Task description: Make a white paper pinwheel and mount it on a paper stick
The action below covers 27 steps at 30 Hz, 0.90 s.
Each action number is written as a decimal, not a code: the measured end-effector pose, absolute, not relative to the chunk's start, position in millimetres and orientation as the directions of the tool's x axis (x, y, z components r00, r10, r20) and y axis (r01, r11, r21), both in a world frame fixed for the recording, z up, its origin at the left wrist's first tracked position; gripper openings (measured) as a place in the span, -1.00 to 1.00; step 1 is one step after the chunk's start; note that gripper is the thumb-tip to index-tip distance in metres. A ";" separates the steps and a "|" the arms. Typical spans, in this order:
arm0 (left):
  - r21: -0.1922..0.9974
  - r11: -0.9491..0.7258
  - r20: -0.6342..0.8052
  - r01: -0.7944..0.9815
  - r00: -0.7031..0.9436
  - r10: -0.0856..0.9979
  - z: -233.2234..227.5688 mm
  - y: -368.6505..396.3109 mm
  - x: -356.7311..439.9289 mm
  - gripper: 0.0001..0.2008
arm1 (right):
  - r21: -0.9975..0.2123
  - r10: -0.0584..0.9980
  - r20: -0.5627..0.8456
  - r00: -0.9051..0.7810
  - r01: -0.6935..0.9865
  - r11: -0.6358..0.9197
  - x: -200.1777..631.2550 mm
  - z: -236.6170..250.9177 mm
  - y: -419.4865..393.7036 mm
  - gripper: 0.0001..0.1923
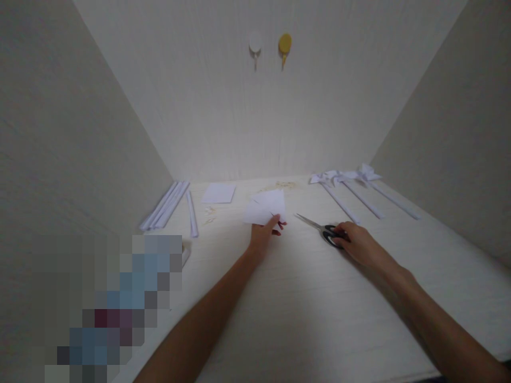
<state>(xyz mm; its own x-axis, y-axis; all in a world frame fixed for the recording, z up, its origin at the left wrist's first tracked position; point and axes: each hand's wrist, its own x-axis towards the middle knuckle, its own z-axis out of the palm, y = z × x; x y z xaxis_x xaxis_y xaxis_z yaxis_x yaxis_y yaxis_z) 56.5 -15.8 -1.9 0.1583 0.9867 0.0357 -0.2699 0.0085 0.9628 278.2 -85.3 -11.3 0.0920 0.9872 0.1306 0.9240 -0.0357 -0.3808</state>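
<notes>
Scissors [321, 227], black-handled, steel-bladed, gripped in my right hand [357, 242], tips aimed leftward toward slit white paper square [262, 206], pinched in my left hand [264, 232].

Apparently a small craft corner: scissors [322, 229], cut paper [261, 208], a walled-in tabletop [303, 314].

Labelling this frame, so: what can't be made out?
All head view:
Left hand: some fingers hidden by paper.
Scissors: handles partly covered by right hand.
Lower-left patch: pixelated, contents unreadable.
Pale bits behind paper: too small, blurred.
Left forearm: cut off by bottom edge.
</notes>
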 end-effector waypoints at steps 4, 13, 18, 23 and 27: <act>0.963 0.005 0.038 -0.269 0.154 0.987 -1.3 -16.4 56.2 -0.87 | -0.359 0.990 0.123 0.075 0.933 -0.026 276.1 -8.2 -86.6 -0.90; 0.963 -0.001 0.044 -0.270 0.154 0.987 -1.6 -17.0 55.6 -0.87 | -0.362 0.991 0.117 0.061 0.932 -0.015 273.0 -5.2 -87.1 -0.87; 0.966 0.004 0.038 -0.258 0.155 0.987 -1.2 -16.9 55.5 -0.85 | -0.383 0.990 0.136 0.040 0.923 0.016 277.1 -10.3 -84.8 -0.88; 0.965 0.000 0.042 -0.263 0.154 0.987 -0.6 -16.6 55.7 -0.86 | -0.384 0.988 0.145 0.048 0.923 0.012 277.0 -11.9 -83.7 -0.88; 0.964 0.007 0.034 -0.265 0.148 0.988 0.2 -17.2 55.8 -0.87 | -0.371 0.986 0.160 0.038 0.928 0.025 275.0 -10.8 -84.1 -0.89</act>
<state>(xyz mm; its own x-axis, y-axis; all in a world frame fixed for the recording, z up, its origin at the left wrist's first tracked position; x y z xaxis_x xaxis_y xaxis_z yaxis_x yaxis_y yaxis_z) 55.8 -17.2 0.2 0.1484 0.9884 0.0338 -0.2653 0.0069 0.9641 275.0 -84.1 -10.8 0.0377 0.9864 0.1603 0.9282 0.0248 -0.3712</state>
